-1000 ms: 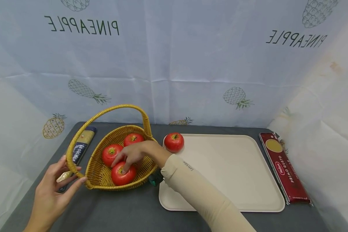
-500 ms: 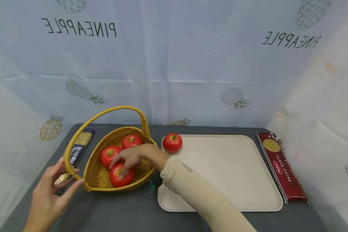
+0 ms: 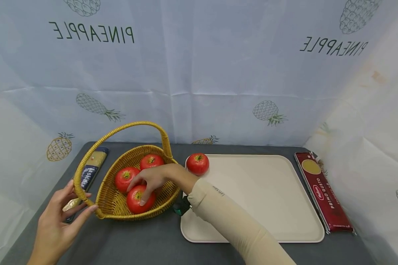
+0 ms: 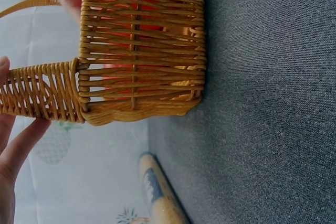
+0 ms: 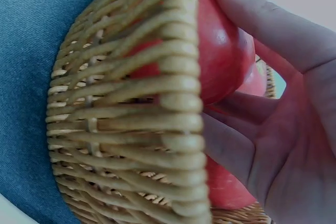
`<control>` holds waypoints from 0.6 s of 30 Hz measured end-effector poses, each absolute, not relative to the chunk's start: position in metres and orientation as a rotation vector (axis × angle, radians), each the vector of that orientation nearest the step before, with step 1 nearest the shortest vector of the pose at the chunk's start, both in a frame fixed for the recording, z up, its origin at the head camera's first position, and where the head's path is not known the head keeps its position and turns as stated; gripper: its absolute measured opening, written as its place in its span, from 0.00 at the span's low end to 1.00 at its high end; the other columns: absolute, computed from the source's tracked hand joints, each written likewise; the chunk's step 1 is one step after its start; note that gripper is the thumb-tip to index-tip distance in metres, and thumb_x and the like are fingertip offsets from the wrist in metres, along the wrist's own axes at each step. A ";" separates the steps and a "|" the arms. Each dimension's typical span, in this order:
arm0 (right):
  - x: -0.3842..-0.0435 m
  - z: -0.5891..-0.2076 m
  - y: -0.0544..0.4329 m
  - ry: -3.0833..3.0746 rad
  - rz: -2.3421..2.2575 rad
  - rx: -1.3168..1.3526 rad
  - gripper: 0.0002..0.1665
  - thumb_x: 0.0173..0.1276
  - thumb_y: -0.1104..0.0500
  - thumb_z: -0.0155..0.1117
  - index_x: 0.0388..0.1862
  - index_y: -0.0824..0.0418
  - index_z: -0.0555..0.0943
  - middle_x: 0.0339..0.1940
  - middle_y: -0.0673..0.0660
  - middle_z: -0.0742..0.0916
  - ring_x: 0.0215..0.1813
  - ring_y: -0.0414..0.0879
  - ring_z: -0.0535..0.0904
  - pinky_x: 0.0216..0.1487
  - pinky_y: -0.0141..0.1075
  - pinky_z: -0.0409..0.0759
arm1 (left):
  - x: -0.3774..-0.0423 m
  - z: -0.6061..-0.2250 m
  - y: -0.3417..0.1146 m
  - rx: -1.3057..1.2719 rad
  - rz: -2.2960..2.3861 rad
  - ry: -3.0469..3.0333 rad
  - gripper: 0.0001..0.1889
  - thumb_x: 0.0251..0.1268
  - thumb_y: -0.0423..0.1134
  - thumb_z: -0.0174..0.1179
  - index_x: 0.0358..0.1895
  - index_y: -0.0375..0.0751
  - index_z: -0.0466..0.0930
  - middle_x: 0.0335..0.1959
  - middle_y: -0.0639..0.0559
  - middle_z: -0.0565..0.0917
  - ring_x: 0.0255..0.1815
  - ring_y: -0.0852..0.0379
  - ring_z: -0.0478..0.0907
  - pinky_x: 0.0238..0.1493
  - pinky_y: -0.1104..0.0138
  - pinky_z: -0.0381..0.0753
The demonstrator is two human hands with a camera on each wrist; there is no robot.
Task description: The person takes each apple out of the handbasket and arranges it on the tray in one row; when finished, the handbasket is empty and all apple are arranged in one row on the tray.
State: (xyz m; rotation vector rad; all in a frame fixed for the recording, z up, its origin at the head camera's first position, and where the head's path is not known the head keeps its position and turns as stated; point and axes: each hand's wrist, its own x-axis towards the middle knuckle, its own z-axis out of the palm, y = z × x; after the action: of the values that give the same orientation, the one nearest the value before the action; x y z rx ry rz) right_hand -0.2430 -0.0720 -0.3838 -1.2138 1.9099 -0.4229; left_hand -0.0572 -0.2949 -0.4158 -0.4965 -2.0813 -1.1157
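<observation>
Front apple (image 3: 136,203), head view: it's in the basket (image 3: 108,201) near the left edge of the tabletop (image 3: 136,244), just below the right grip (image 3: 155,178), which is nearer and wrapped round it. Left wrist: left grip (image 4: 16,157) pinches the handle (image 4: 39,92). Right wrist: apple's against the rim (image 5: 181,90), thumb on it.

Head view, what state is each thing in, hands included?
Basket, upright, handle raised
Front apple, in the basket, gripped
Other two apples, in the basket
Tray, lying flat
Lone apple, on the tray's corner
Red packet, lying flat
Blue packet, lying flat, partly hidden
Left hand, holding the handle
Right hand, gripping the front apple
</observation>
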 end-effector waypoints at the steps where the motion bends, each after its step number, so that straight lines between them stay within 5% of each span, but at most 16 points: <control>1: -0.244 -0.383 -0.071 1.912 -0.426 -1.215 0.40 0.65 0.47 0.76 0.75 0.44 0.73 0.70 0.43 0.76 0.66 0.32 0.67 0.59 0.20 0.80 | -0.057 -0.416 -0.295 -0.497 -1.117 -2.081 0.49 0.61 0.55 0.66 0.73 0.19 0.60 0.59 0.64 0.75 0.56 0.75 0.81 0.51 0.87 0.84; 10: -0.250 -0.376 -0.061 1.934 -0.426 -1.216 0.40 0.66 0.42 0.73 0.75 0.42 0.72 0.71 0.42 0.75 0.69 0.34 0.66 0.68 0.25 0.76 | -0.059 -0.416 -0.294 -0.486 -1.115 -2.083 0.49 0.61 0.56 0.66 0.72 0.19 0.60 0.58 0.65 0.76 0.56 0.75 0.80 0.51 0.87 0.84; 18: -0.252 -0.373 -0.051 1.908 -0.520 -1.179 0.40 0.66 0.45 0.73 0.76 0.45 0.72 0.71 0.45 0.75 0.66 0.33 0.67 0.58 0.23 0.83 | -0.057 -0.417 -0.295 -0.467 -1.096 -2.098 0.48 0.61 0.57 0.65 0.73 0.20 0.61 0.58 0.65 0.75 0.57 0.76 0.80 0.51 0.89 0.82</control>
State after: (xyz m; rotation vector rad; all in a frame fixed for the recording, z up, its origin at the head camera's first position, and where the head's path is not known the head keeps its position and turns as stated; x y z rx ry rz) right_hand -0.2520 -0.0509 -0.3728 -1.1786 1.9085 -0.5204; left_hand -0.0569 -0.2952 -0.4168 -0.4674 -2.0977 -1.0957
